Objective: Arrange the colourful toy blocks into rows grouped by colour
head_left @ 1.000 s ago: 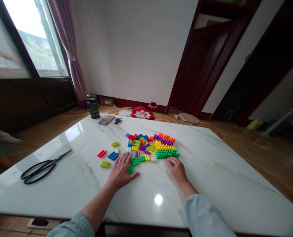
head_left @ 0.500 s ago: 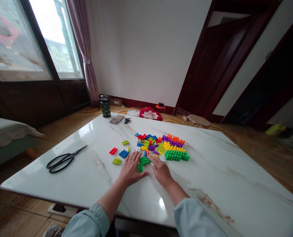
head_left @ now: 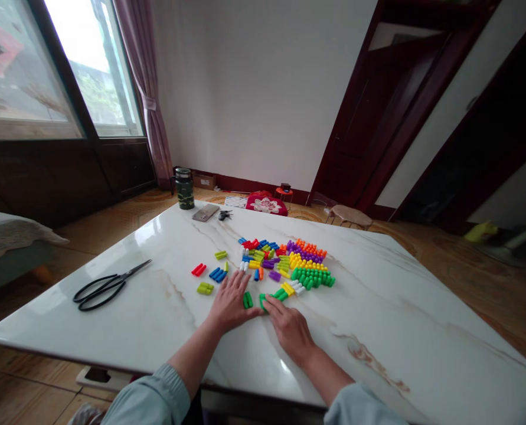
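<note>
My left hand (head_left: 231, 302) lies on the marble-patterned table (head_left: 174, 342), open with its fingers spread. Beside its fingers is a green bullet-shaped plastic building piece (head_left: 247, 300). My right hand (head_left: 291, 328) has its fingers bunched, the tips closed on another green piece (head_left: 263, 300); they partly hide it. A short row of green, yellow (head_left: 288, 288) and white pieces runs from those fingertips to the right. Behind the hands lies a loose scatter of coloured pieces (head_left: 258, 255). To its right, green (head_left: 313, 277), yellow, purple and orange pieces stand in neat rows.
Black-handled scissors (head_left: 107, 288) lie on the left of the table. Toward the far corner are a camouflage-patterned flask (head_left: 184, 190), a phone (head_left: 206, 212) and keys (head_left: 224, 215). Several small pieces, including red ones (head_left: 198, 270), lie left of the scatter. A stool (head_left: 350, 216) stands beyond the table.
My right hand has moved nearer me, its fingertips now on a green piece. Green, yellow and white pieces now form a slanting row before it. My left hand stays spread. The view shifted slightly.
</note>
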